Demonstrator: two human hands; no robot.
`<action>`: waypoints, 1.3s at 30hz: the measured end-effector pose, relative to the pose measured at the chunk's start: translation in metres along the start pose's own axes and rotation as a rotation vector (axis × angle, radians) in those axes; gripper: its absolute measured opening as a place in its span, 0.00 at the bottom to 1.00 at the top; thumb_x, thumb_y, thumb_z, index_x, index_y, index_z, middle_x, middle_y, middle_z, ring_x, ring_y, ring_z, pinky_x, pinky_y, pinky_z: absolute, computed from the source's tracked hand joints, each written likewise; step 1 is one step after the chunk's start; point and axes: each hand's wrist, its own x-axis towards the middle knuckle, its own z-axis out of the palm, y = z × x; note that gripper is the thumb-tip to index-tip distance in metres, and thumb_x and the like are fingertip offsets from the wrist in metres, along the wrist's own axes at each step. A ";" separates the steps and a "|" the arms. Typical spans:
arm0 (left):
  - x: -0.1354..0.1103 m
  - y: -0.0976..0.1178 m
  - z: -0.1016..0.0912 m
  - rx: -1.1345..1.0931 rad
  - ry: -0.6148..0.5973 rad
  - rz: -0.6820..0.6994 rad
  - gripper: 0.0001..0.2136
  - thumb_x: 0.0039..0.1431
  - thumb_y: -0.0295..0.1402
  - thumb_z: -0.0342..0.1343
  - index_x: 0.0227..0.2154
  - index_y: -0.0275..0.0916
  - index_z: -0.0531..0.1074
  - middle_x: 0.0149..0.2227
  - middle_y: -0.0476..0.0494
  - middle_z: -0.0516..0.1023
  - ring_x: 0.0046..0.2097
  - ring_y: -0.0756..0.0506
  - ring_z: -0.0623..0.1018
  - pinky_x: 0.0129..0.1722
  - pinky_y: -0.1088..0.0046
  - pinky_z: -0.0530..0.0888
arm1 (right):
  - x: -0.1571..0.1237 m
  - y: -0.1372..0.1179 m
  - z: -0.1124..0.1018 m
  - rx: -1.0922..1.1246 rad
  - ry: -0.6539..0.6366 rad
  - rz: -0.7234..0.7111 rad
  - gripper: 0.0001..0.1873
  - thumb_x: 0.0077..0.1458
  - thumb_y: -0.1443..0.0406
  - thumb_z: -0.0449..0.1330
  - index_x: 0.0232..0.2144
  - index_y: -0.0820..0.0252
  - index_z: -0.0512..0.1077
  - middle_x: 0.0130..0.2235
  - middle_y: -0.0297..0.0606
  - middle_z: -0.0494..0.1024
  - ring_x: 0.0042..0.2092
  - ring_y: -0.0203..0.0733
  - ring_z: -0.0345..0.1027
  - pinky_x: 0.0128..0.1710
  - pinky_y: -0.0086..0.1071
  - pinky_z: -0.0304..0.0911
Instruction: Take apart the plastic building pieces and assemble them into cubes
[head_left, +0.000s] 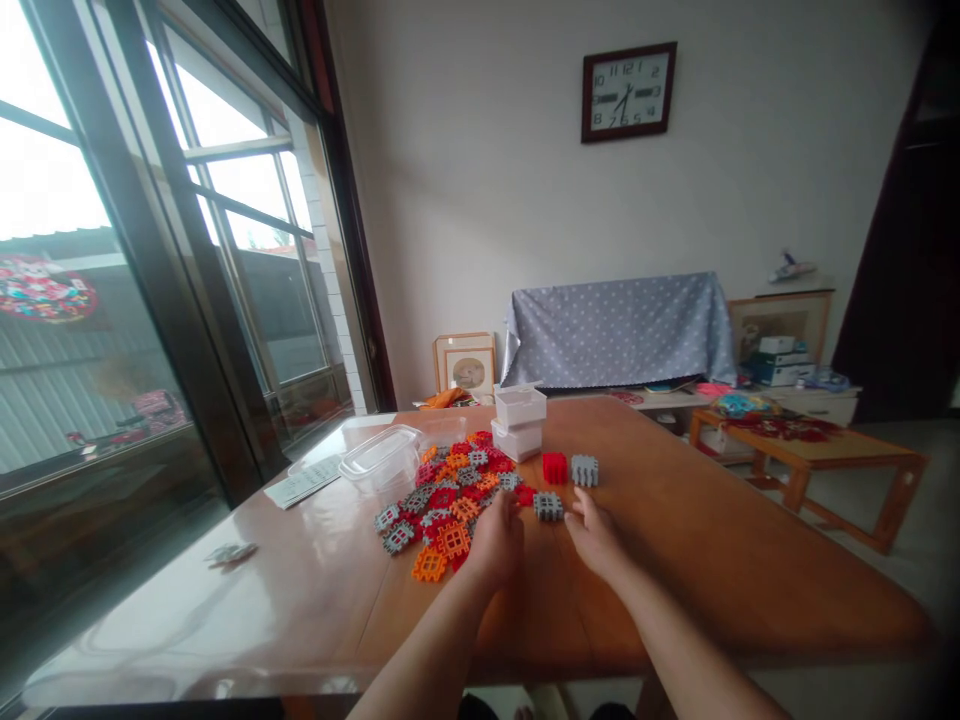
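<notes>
A heap of flat interlocking tiles (450, 500) in red, orange and grey lies on the wooden table (675, 540). My left hand (496, 545) rests at the heap's near right edge, fingers curled down among the tiles. My right hand (594, 530) reaches toward a single grey tile (548, 506), its fingertips just beside it. Behind that tile stand a red cube (555, 467) and a grey cube (584, 470) built of tiles. I cannot tell whether either hand grips a tile.
Two stacked white boxes (519, 422) stand behind the heap, with a clear plastic tub (380, 460) and a lid to the left. A paper sheet (304, 483) and a small wrapper (229, 553) lie near the window. A low wooden table (810, 450) stands at the right.
</notes>
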 end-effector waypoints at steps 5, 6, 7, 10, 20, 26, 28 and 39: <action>0.003 0.007 0.037 -0.273 -0.015 -0.230 0.16 0.59 0.25 0.49 0.50 0.36 0.61 0.39 0.41 0.76 0.27 0.50 0.75 0.26 0.75 0.70 | 0.003 -0.005 0.002 0.014 -0.034 -0.001 0.37 0.60 0.64 0.50 0.70 0.63 0.49 0.59 0.51 0.75 0.61 0.47 0.68 0.63 0.43 0.58; 0.006 0.008 0.041 -0.323 -0.022 -0.256 0.17 0.58 0.25 0.49 0.51 0.36 0.60 0.37 0.43 0.75 0.24 0.51 0.74 0.23 0.76 0.68 | 0.004 -0.006 0.002 0.009 -0.043 -0.003 0.38 0.59 0.65 0.50 0.70 0.63 0.49 0.59 0.50 0.76 0.62 0.48 0.67 0.63 0.44 0.57; 0.008 0.009 0.045 -0.367 -0.029 -0.278 0.18 0.58 0.26 0.50 0.52 0.36 0.60 0.36 0.44 0.75 0.22 0.52 0.73 0.21 0.77 0.66 | 0.005 -0.007 0.002 0.003 -0.050 -0.005 0.38 0.58 0.65 0.50 0.70 0.62 0.49 0.59 0.49 0.76 0.62 0.48 0.67 0.63 0.44 0.57; 0.014 0.009 0.050 -0.475 -0.048 -0.317 0.21 0.55 0.27 0.53 0.52 0.36 0.59 0.38 0.44 0.75 0.20 0.52 0.73 0.17 0.77 0.62 | 0.005 -0.007 0.002 -0.016 -0.068 -0.014 0.40 0.56 0.66 0.51 0.71 0.62 0.48 0.60 0.49 0.75 0.63 0.49 0.66 0.64 0.45 0.55; -0.005 -0.002 0.039 -0.602 -0.062 -0.373 0.27 0.52 0.29 0.55 0.56 0.34 0.59 0.29 0.48 0.75 0.23 0.48 0.75 0.18 0.77 0.62 | -0.009 -0.007 0.011 -0.052 -0.091 -0.048 0.43 0.55 0.66 0.50 0.71 0.65 0.45 0.62 0.47 0.73 0.67 0.49 0.59 0.66 0.45 0.52; -0.033 -0.002 0.026 -0.544 -0.018 -0.328 0.24 0.51 0.29 0.58 0.53 0.36 0.64 0.34 0.46 0.76 0.25 0.50 0.76 0.19 0.78 0.64 | -0.033 -0.014 0.016 -0.050 -0.105 -0.098 0.43 0.56 0.65 0.51 0.72 0.64 0.46 0.61 0.48 0.74 0.66 0.52 0.61 0.66 0.45 0.52; -0.040 -0.002 0.025 -0.508 -0.002 -0.294 0.23 0.51 0.29 0.58 0.52 0.37 0.65 0.37 0.44 0.77 0.26 0.50 0.76 0.21 0.77 0.67 | -0.037 -0.016 0.016 -0.045 -0.106 -0.098 0.43 0.56 0.66 0.51 0.72 0.64 0.46 0.61 0.48 0.74 0.65 0.52 0.62 0.66 0.45 0.52; -0.087 -0.013 -0.008 -0.149 0.069 -0.035 0.19 0.53 0.20 0.52 0.48 0.39 0.68 0.47 0.41 0.77 0.42 0.47 0.77 0.42 0.73 0.73 | -0.038 -0.018 0.010 0.010 -0.038 -0.052 0.40 0.59 0.66 0.50 0.71 0.69 0.44 0.59 0.52 0.75 0.63 0.49 0.66 0.63 0.41 0.57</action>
